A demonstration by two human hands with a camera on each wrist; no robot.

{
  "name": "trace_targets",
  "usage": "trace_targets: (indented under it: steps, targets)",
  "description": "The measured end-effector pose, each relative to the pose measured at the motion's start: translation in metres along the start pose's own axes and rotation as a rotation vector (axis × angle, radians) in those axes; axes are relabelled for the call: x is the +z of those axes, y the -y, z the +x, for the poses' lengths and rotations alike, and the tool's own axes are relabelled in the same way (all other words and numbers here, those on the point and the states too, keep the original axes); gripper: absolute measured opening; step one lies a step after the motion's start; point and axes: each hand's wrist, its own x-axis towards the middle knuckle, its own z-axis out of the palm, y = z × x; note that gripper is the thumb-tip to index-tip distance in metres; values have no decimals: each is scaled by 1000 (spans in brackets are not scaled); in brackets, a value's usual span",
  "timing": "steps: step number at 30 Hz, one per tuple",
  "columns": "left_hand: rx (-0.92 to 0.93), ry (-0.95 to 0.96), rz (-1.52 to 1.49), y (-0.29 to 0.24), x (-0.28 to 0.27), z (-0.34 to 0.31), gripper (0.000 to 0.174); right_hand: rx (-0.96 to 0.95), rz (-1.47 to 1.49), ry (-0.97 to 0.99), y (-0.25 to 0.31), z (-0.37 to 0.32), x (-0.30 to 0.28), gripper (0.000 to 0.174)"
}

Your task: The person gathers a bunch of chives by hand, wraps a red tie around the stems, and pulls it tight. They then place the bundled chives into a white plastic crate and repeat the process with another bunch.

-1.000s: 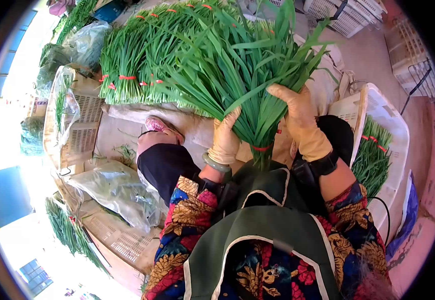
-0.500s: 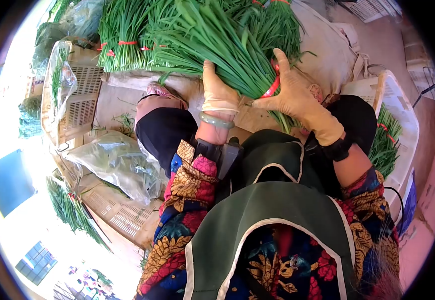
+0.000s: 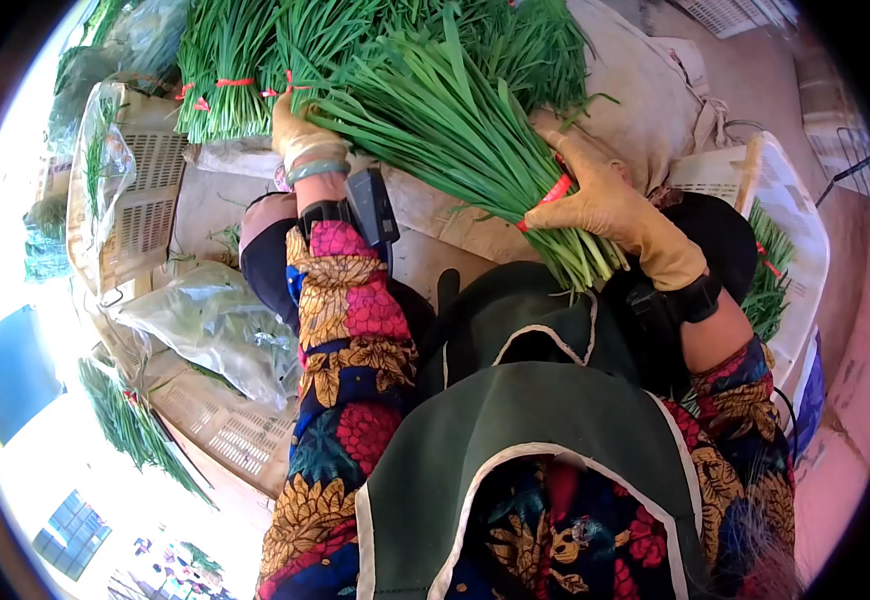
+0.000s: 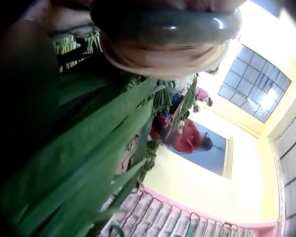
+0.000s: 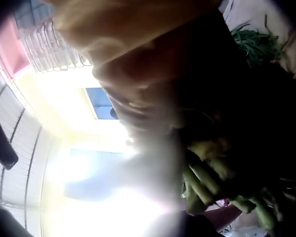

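Observation:
A bunch of garlic chives, long flat green leaves bound near the cut ends with red tape, lies slanted above the person's lap. The gloved right hand grips it at the tape, thumb across the stems and the other fingers partly hidden behind. At the far leaf end is the gloved left hand, thumb up beside the leaf tips, its other fingers hidden by leaves; I cannot tell whether they curl round them. Leaves hang below the left wrist. In the right wrist view, cut stems show beneath the glove.
Several taped bunches stand in rows ahead, on a pale cloth. A white crate with greens sits at the right. Plastic crates and a clear plastic bag are at the left.
The bunch has tipped from upright to slanting left, and its cut ends have moved right. The left hand slid from the stems out toward the leaf tips; the right hand shifted onto the tape.

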Motion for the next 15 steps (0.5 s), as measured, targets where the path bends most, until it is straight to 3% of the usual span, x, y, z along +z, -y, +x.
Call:
trace_targets:
  steps: [1, 3, 5, 7, 8, 10, 11, 12, 13, 14, 15]
  targets:
    - [4, -100, 16, -2, -6, 1, 37, 16, 51, -13, -1, -1, -1, 109]
    - [217, -289, 306, 3, -21, -3, 52, 41, 195, -49, -6, -2, 0, 100]
    - [394, -267, 417, 10, -30, -9, 60, 82, 454, -52, -4, -3, -1, 84]
    - [532, -272, 596, 22, -31, -29, 55, 139, 786, 3, 9, -5, -1, 61]
    - [656, -153, 658, 28, -35, -35, 48, 53, 926, 112, 9, -2, -2, 34]
    - [899, 83, 766, 44, -41, -51, 34, 76, 1112, 187, 10, -4, -7, 31]
    - [655, 365, 747, 36, -28, -93, 19, 84, 1200, 226, 10, -4, -10, 31]
    - [325, 588, 573, 41, -28, -114, 25, 54, 1181, 174, 7, -5, -10, 35]
    - [-3, 632, 858, 37, -26, -136, 35, 62, 1205, 166, 10, -9, -10, 36]
    - [-372, 904, 907, 30, -23, -152, 43, 69, 1227, 161, 14, -13, -10, 37]
    - [-530, 1020, 787, 39, -26, -170, 48, 78, 1248, 161, 17, -15, -10, 38]
